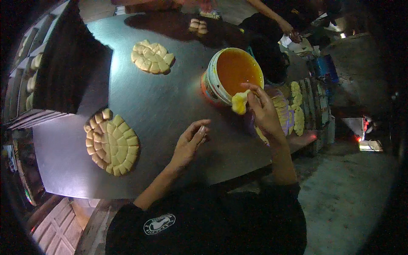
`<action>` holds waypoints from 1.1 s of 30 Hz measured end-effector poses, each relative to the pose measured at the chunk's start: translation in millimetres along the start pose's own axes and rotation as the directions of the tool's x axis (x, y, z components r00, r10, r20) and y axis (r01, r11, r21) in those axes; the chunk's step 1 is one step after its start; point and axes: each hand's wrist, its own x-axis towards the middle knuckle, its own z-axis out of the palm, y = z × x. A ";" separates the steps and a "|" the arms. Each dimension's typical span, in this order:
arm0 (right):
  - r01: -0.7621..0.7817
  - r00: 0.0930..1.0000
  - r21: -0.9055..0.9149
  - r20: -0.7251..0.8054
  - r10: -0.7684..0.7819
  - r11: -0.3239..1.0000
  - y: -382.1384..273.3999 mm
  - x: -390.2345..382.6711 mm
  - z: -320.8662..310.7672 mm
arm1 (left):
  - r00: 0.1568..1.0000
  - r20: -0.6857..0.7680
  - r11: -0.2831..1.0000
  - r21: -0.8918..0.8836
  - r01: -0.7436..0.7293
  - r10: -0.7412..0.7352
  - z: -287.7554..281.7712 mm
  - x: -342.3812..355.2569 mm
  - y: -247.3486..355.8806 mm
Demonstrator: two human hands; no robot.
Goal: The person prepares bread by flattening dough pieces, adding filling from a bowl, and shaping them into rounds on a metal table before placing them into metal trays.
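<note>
My right hand point(261, 108) pinches a wet yellow-and-white piece of something soft, perhaps cloth point(239, 103), at the near rim of a large white bucket point(210, 80) of orange liquid. My left hand point(191, 138) is open with loosely curved fingers, holding nothing, above the metal table point(161, 106). Left of it lies a large oval cluster of segmented dough pieces point(112, 144), browner along its left side. A smaller pale cluster point(151, 57) lies farther back, and a little group of pieces point(197, 26) near the far edge.
A dark rack with stacked trays point(55, 89) stands at the left. At the right are dough-covered trays point(297, 106) and a blue container point(325, 68). Another person's arm point(276, 21) reaches in at the top right, and more hands point(204, 5) show beyond the table.
</note>
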 end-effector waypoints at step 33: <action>0.780 0.512 -0.473 0.107 -0.852 0.409 46.7 -238.4 -108.2 | 0.919 -0.054 0.878 0.322 -0.355 0.392 217.0 -85.6 -100.0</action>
